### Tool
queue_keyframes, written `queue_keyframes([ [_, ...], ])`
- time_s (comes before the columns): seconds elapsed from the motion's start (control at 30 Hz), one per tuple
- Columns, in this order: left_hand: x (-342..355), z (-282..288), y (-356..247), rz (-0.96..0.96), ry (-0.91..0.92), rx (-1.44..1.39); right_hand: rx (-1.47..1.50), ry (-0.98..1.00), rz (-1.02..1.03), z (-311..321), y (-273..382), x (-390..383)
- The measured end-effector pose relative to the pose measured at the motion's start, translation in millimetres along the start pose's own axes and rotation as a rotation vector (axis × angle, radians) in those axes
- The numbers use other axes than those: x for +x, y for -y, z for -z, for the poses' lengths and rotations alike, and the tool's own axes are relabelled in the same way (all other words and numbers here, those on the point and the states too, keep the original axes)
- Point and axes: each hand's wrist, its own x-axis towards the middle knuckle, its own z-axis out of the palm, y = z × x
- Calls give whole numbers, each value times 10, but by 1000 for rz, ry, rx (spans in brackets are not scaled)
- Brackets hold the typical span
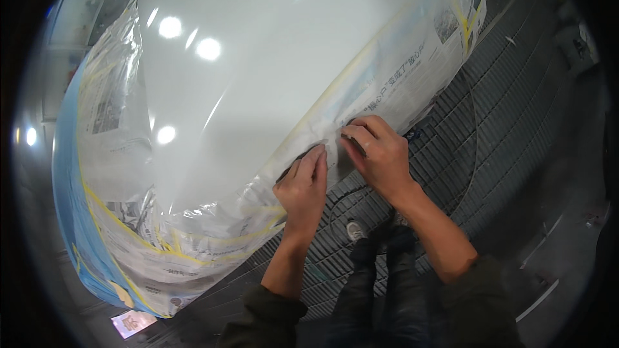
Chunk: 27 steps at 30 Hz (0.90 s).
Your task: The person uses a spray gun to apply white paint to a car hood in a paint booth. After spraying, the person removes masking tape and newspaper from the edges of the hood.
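A large glossy white car panel [232, 109] fills the upper left. Newspaper masking sheet [400, 84] under clear film runs along its right edge, bordered by yellow masking tape [345, 76]. My left hand [302, 183] is closed at the lower part of this sheet, thumb and forefinger pinched together on it. Just right of it, my right hand [380, 154] has curled fingers pinching the same sheet. Between the hands, the sheet looks creased and loose. Both sets of fingertips partly hide what they grip.
Blue covering [71, 174] and more taped newspaper [113, 116] wrap the panel's left side. A small card-like picture [133, 323] lies near its lower left corner. Dark slatted grating [503, 109] forms the floor to the right. My legs and a shoe [355, 230] show below.
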Motion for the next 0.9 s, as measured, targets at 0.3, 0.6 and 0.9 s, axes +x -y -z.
queue_keyframes([
  [0.3, -100, -39, 86, -144, 50, 120, -79, 158, 13, -6, -44, -194],
  [0.6, -64, -128, 168, -209, -78, 136, -138, 160, 248, -123, -160, -207],
  [0.9, -87, -166, 173, -220, -37, 169, -197, 125, 341, -154, -187, -220],
])
